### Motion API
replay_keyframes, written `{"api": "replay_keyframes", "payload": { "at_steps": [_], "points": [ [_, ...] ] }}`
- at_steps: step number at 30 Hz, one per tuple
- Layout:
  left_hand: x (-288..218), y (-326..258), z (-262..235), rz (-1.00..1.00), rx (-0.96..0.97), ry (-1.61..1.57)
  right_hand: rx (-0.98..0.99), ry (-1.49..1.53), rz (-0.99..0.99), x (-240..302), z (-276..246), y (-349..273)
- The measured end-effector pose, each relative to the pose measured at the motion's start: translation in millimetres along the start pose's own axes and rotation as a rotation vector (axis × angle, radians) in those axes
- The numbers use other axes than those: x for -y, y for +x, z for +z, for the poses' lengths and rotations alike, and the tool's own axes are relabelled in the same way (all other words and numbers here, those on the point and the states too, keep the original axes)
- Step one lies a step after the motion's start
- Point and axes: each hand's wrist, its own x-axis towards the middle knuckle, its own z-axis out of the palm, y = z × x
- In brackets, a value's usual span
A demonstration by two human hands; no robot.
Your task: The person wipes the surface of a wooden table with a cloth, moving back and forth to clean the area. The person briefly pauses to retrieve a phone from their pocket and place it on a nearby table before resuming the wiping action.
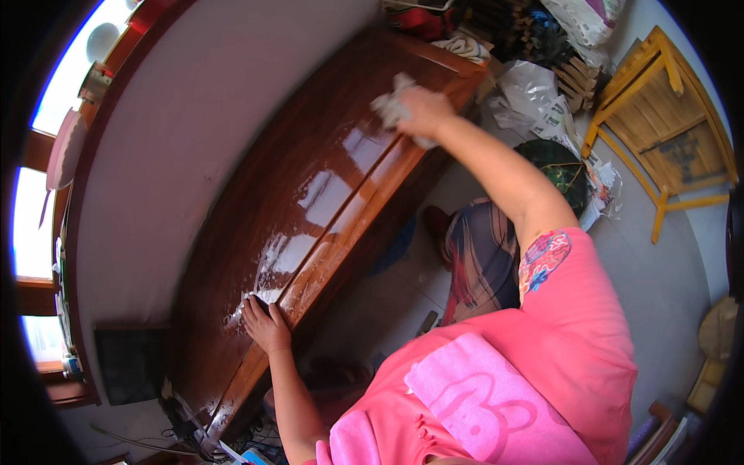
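Note:
A long glossy dark-brown wooden table (256, 256) runs along a white wall. My right hand (422, 112) reaches to its far end and is closed around a crumpled white cloth (390, 105) pressed on the tabletop. My left hand (266, 324) rests flat on the near part of the table, fingers spread, holding nothing. The wood around the left hand shows bright wet-looking reflections.
A yellow wooden stool (666, 116) stands on the grey floor at the right. White plastic bags (535, 97) and stacked clutter (535, 31) lie beyond the table's far end. A dark square panel (128, 363) leans against the wall, with cables (186, 434) below it. Windows (35, 225) line the left.

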Motion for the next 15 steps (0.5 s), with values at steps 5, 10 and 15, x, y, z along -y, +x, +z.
{"api": "replay_keyframes", "payload": {
  "at_steps": [5,10,15],
  "points": [
    [4,2,6,0.051,-0.022,-0.014,-0.14,-0.102,0.448,-123,-4,40],
    [2,-1,4,0.039,-0.017,-0.004,-0.121,-0.183,0.452,-105,3,56],
    [-2,-1,2,0.043,-0.029,-0.017,-0.002,0.01,0.018,42,4,42]
  ]
}}
